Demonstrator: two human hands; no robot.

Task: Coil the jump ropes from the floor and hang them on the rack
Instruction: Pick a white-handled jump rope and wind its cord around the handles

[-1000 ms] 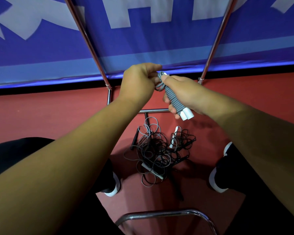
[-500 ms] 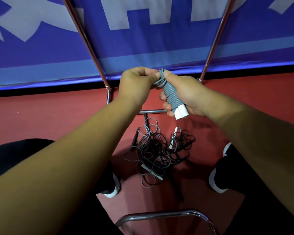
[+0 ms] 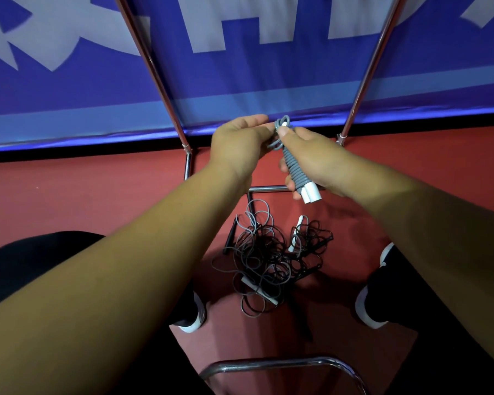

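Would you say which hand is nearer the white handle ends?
Right. The right hand grips the bundle beside the white handle ends; the left hand pinches its far loop.

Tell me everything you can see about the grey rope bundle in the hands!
The grey rubbery-looking jump rope is wound in tight turns around its two white handles, whose ends stick out at the bottom. The bundle tilts, handle ends nearest the person. A few loose loops poke out at the top. The right hand grips the wound part; the left hand pinches the loose loops. It touches only the hands.
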